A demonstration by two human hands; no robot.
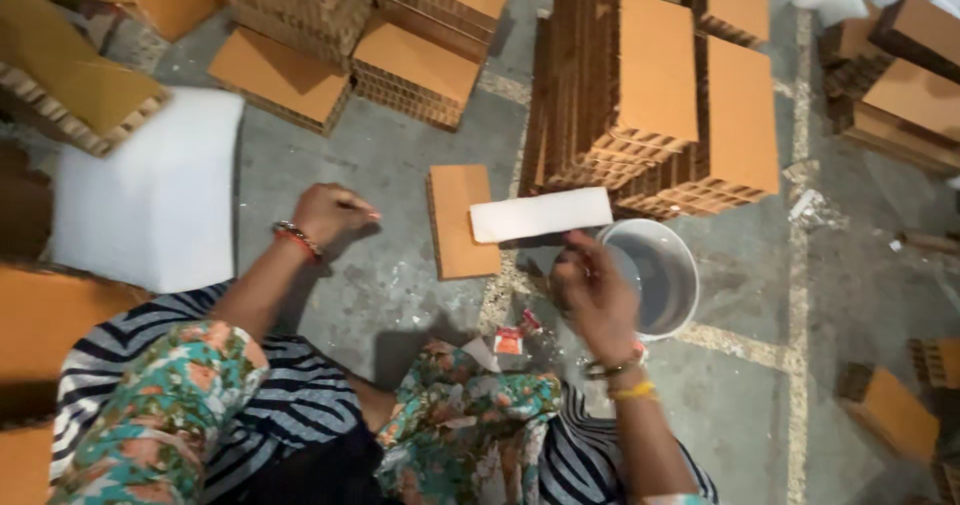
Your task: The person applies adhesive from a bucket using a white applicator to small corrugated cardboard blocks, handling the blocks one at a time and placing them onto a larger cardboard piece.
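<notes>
My left hand (331,212) rests as a closed fist on the grey concrete floor, holding nothing that I can see. My right hand (594,292) hovers over the near rim of a white plastic bucket (672,267), fingers curled; whether it holds something is unclear. A white foam strip (541,214) lies just beyond that hand, across a small brown honeycomb cardboard piece (458,220) and the bucket's far edge. Both wrists wear bangles. My knees in floral cloth fill the bottom of the view.
Tall stacks of honeycomb cardboard blocks (660,95) stand behind the bucket. More blocks (400,45) lie at the top left and far right. A large white foam sheet (150,200) lies at left. Small red wrappers (509,340) sit by my knee.
</notes>
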